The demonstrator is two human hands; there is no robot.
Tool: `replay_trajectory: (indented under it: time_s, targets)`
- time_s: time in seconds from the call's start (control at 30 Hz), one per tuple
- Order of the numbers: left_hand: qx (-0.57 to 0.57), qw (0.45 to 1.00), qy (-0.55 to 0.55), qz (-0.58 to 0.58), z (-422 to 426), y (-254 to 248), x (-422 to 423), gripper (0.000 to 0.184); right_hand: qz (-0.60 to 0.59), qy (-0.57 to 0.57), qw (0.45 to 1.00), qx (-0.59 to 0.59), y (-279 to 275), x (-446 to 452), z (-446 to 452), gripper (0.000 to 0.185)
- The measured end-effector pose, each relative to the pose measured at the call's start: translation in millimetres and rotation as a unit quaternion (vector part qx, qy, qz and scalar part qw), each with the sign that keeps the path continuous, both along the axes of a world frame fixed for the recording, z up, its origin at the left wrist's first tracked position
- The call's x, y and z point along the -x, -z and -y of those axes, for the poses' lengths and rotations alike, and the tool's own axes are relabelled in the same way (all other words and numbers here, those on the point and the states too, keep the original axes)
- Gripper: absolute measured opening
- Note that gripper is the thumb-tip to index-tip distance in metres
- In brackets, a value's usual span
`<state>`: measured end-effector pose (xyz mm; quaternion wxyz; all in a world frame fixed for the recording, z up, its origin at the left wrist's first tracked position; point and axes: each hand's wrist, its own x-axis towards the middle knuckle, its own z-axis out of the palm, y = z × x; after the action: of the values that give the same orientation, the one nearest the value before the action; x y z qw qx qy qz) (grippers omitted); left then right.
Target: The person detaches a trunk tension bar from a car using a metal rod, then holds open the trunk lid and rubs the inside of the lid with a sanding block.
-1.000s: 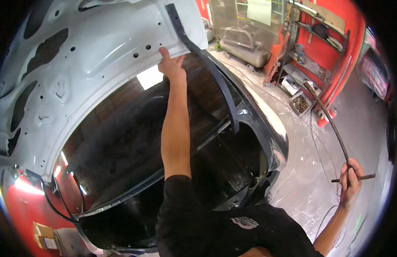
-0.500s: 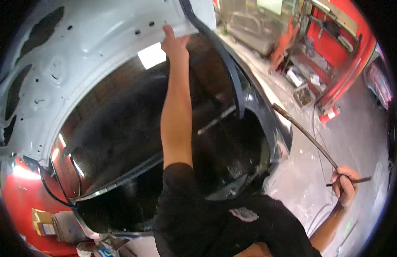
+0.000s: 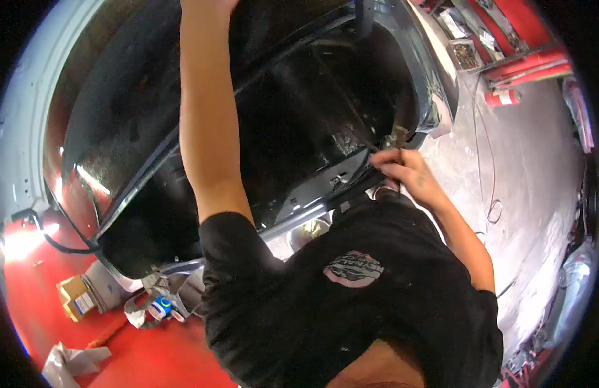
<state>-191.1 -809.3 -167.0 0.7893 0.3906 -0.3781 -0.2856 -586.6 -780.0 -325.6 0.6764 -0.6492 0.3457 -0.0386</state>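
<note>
Car (image 3: 410, 48): dark, rear end facing the person, trunk (image 3: 306, 210) open, interior mostly black. Pale lid (image 3: 28, 139) curves along the upper left, mostly out of frame. Rear window (image 3: 128, 97) lies between lid and trunk, dark and glossy, with streaks of lamp light.

Left arm extended up across trunk and window; left hand (image 3: 212, 4) cut by the top edge, only its base showing. Cannot tell whether its fingers are spread or gripping.

Step in hand (judgement): positioning the rod (image 3: 400, 138) with one hand at the trunk corner on the person's right, the other arm reaching upward. No use of the rod on any part visible. Next move (judgement) calls for a firm grip and control of the tip, keeping it clear of paint and clothing.

Rod: slim, brownish, dull against the black trunk, motion-blurred. Stands near the corner, close in front of the shirt (image 3: 351, 271); contact with the car cannot be confirmed. Ends indistinct.

Right hand (image 3: 416, 180): fingers (image 3: 385, 158) curled together, pinching the rod; fingertips too blurred to separate.
</note>
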Motion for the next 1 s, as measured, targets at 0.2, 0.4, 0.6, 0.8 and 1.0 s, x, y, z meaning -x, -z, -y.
replay_trajectory:
  time_s: [0.2,0.4,0.6,0.8,1.0]
  targets:
    - [-0.068,0.995,0.044,0.053,-148.7,81.7,100.1,0.054,0.028,0.049,0.933,0.357,170.4,-108.2,15.0,0.019]
    - [-0.351,0.933,0.001,-0.083,-279.8,271.7,215.5,0.042,-0.243,-0.029,0.865,0.437,251.3,-176.6,61.4,0.020]
    - [-0.619,0.778,-0.089,0.066,-407.9,433.6,346.4,0.025,-0.269,-0.049,0.821,0.501,339.3,-177.9,81.6,0.030]
    - [-0.601,0.747,-0.168,-0.228,-457.5,454.4,400.6,0.028,-0.315,-0.156,0.791,0.500,438.4,-147.4,90.1,0.046]
    - [-0.611,0.696,-0.181,-0.330,-484.8,497.8,477.8,0.027,-0.342,-0.212,0.837,0.371,382.8,-145.8,72.7,0.056]
